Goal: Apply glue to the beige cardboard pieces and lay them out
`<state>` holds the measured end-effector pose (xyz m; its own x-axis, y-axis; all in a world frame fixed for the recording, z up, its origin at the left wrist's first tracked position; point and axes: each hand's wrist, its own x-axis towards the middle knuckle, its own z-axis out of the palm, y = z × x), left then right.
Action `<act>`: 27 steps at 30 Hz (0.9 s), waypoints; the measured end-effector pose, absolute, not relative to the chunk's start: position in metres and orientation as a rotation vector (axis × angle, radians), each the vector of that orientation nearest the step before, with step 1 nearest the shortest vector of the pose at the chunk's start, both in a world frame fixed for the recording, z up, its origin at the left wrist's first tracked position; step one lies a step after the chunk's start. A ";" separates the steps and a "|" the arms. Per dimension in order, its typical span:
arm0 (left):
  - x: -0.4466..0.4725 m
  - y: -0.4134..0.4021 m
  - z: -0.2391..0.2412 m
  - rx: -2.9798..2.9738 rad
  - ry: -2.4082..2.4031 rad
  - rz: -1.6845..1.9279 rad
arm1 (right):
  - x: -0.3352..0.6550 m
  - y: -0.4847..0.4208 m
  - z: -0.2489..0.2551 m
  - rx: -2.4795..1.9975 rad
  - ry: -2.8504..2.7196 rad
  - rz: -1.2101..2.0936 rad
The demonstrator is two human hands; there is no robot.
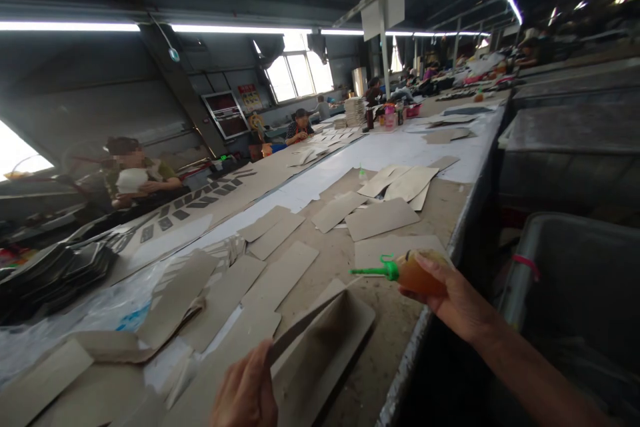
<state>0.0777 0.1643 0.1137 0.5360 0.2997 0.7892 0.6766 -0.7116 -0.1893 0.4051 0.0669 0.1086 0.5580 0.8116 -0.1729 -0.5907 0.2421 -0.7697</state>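
Observation:
My right hand [453, 297] is wrapped round a glue bottle [425, 275] of amber liquid, tipped on its side. Its green nozzle points left, above the table and near the far tip of a cardboard piece [325, 340]. At the bottom centre, my left hand [249, 387] pinches the near edge of that cardboard, a grey-beige sheet whose flap is lifted from the layer beneath. Flat cardboard pieces [283, 273] lie on the table to the left. Farther up the table is a loose pile of cardboard pieces [385, 217], partly overlapping.
The long table [400, 340] ends on the right at a worn edge, beside a grey bin [575, 267]. Plastic film [115, 307] and a dark stack [55, 277] lie left. A small bottle [363, 175] stands mid-table. Two co-workers [145, 173] [299, 127] sit across the table.

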 end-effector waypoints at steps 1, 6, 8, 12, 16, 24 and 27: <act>0.080 0.172 0.121 -2.282 -0.827 -1.037 | 0.408 0.065 0.107 -0.898 -0.281 0.974; 0.116 0.206 0.146 -2.161 -1.051 -1.080 | 0.424 0.056 0.103 -0.909 -0.263 0.945; 0.133 0.218 0.152 -2.144 -1.095 -1.045 | 0.430 0.053 0.102 -0.914 -0.245 0.943; 0.152 0.240 0.159 -2.190 -1.133 -1.032 | 0.444 0.048 0.097 -0.903 -0.176 0.934; 0.155 0.262 0.164 -2.281 -1.233 -1.006 | 0.456 0.047 0.093 -0.883 -0.118 0.928; 0.169 0.331 0.197 -2.294 -1.800 -0.550 | 0.469 0.059 0.086 -0.825 0.026 0.975; 0.196 0.373 0.212 -2.288 -1.813 -0.508 | 0.476 0.070 0.084 -0.840 0.096 0.966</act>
<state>0.1956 0.3731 0.2122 0.1992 0.9069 0.3713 0.9678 -0.2416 0.0709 0.4762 0.0696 0.0843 0.5904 0.6866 -0.4244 -0.7566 0.2876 -0.5873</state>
